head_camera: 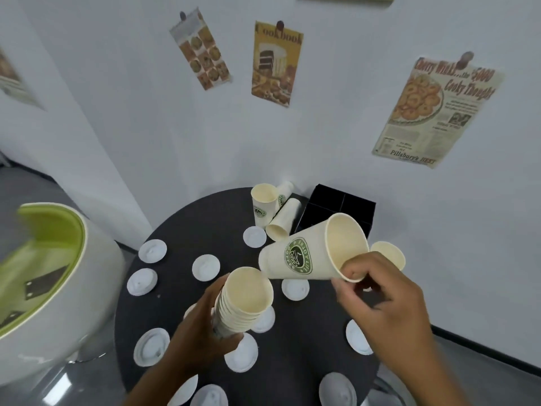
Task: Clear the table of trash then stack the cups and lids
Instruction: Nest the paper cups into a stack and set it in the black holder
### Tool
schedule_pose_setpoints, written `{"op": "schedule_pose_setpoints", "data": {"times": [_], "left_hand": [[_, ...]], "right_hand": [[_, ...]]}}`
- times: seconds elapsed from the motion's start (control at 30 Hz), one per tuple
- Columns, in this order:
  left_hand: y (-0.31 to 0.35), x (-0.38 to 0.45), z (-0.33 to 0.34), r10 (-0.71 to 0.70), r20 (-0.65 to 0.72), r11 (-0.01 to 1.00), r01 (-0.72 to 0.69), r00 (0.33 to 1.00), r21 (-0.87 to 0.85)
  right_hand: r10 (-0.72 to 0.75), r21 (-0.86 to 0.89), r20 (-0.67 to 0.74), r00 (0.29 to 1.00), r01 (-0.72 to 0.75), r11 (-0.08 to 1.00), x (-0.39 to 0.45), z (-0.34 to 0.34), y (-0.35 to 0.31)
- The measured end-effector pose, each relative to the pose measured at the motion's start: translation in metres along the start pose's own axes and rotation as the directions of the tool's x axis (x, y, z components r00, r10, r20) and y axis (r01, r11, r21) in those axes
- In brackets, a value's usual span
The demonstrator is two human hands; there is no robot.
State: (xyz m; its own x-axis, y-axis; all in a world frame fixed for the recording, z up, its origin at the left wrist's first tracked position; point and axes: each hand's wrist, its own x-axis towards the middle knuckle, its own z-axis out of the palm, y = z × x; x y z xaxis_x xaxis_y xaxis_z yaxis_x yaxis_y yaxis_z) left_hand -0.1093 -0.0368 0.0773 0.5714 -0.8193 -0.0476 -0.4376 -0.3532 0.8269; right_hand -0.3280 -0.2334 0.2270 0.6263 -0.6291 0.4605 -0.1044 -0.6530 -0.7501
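My left hand [202, 329] grips a stack of nested cream paper cups [243, 303] upright above the round dark table [205, 224]. My right hand [380, 300] pinches the rim of a single cup with a green coffee logo [298, 256], tilted with its base pointing left toward the stack's mouth. Another cup [389, 253] shows just behind my right hand. At the table's far side one cup stands upright [262, 205] and two lie on their sides [284, 219]. Several white lids [205, 267] lie scattered over the table.
A black divided organiser box [336, 209] sits at the table's far right against the white wall. A white chair with a green seat [58, 259] stands close on the left. Posters hang on the wall behind.
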Motion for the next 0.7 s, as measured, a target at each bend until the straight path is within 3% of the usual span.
{"op": "schedule_pose_setpoints", "data": {"times": [0.13, 0.23, 0.33, 0.43, 0.57, 0.63, 0.7], "left_hand": [[0.016, 0.003, 0.008, 0.02, 0.027, 0.999, -0.021, 0.999, 0.025], [0.03, 0.002, 0.015, 0.028, 0.016, 0.999, -0.029, 0.999, 0.031], [0.049, 0.007, 0.022, 0.128, -0.002, 0.988, -0.128, 0.992, 0.081], [0.057, 0.011, 0.032, 0.143, 0.026, 0.984, -0.145, 0.989, 0.108], [0.035, 0.007, 0.041, 0.055, 0.084, 0.998, -0.058, 0.995, 0.027], [0.024, 0.01, 0.048, -0.002, 0.108, 0.999, -0.003, 0.994, 0.045], [0.028, 0.009, 0.049, -0.02, 0.087, 0.999, 0.018, 0.996, 0.029]], "right_hand": [[-0.044, 0.115, 0.07, 0.997, 0.036, 0.993, -0.013, 0.006, -0.008], [-0.051, 0.07, 0.1, 0.994, 0.044, 0.997, -0.021, 0.015, 0.0], [-0.062, 0.049, 0.154, 0.986, 0.055, 0.997, -0.027, 0.021, 0.006], [-0.004, 0.109, 0.228, 0.974, -0.021, 0.994, -0.033, 0.02, 0.011], [0.365, 0.311, 0.119, 0.923, -0.383, 0.869, -0.04, 0.009, 0.044], [0.47, 0.165, -0.023, 0.882, -0.46, 0.872, -0.039, 0.001, 0.081], [0.438, -0.041, -0.114, 0.892, -0.444, 0.895, -0.033, -0.008, 0.116]]}}
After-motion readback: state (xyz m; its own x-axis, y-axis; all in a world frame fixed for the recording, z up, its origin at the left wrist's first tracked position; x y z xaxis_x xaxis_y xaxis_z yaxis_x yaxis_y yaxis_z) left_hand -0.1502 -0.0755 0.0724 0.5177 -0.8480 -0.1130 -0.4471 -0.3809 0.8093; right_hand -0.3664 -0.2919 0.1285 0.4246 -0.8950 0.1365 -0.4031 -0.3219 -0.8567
